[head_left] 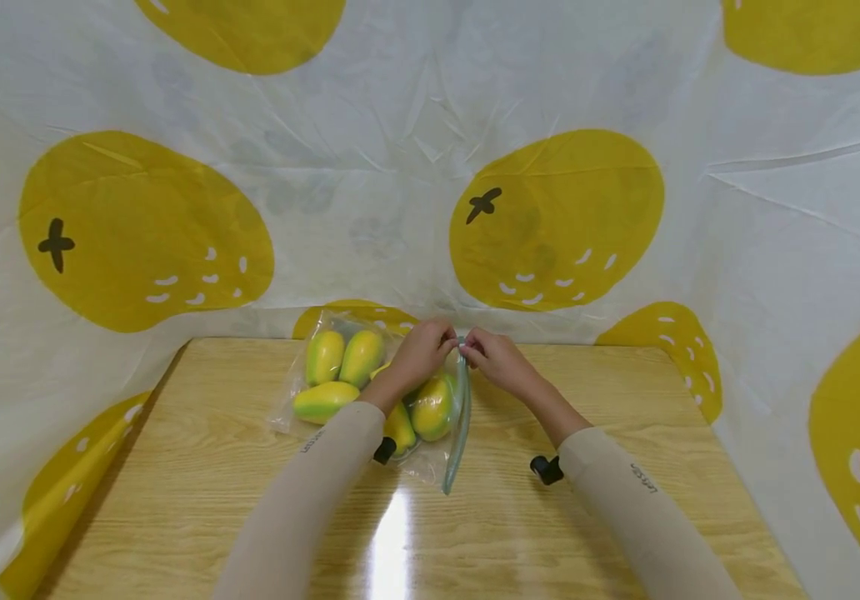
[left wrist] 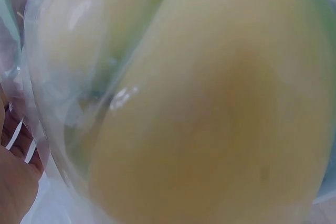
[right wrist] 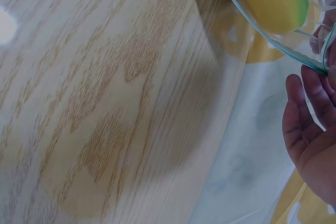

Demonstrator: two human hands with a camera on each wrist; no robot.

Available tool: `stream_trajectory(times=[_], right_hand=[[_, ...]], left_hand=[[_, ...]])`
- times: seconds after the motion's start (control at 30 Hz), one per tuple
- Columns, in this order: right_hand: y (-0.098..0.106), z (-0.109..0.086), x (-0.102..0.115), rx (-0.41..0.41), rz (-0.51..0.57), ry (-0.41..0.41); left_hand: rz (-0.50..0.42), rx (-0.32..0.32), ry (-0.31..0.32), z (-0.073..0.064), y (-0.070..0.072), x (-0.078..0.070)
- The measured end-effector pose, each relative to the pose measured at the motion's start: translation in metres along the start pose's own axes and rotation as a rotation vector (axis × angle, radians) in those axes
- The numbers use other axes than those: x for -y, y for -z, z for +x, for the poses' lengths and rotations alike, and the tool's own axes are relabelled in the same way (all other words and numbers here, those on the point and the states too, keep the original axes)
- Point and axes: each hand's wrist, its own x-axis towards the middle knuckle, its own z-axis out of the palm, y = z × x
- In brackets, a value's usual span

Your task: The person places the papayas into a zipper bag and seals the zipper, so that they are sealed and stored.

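A clear zip bag [head_left: 430, 467] lies on the table with several yellow-green mangoes [head_left: 327, 402] inside. Its greenish zip edge [head_left: 462, 425] runs along the right side. At the far end of that edge, my left hand [head_left: 424, 350] pinches the bag, its forearm crossing over the fruit. Just right of it, my right hand [head_left: 501, 362] pinches the same corner, fingertips nearly meeting the left ones. In the left wrist view a mango [left wrist: 210, 108] under plastic fills most of the picture. The right wrist view shows the right hand [right wrist: 315, 135] with fingers curled at the zip edge [right wrist: 278, 45].
The wooden table [head_left: 595, 533] ends at a white cloth [head_left: 370, 200] printed with yellow fruit, which hangs behind and on both sides. Small black wrist pieces [head_left: 547, 469] stick out near the sleeves. A bright reflection lies on the table's front part.
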Motion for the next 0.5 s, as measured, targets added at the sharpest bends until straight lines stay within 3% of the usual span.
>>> stream_trajectory(times=[0.5], right_hand=[[-0.0016, -0.0091, 0.0023, -0.002, -0.02, 0.037]], left_hand=[[0.006, 0.012, -0.034, -0.0033, 0.0038, -0.0023]])
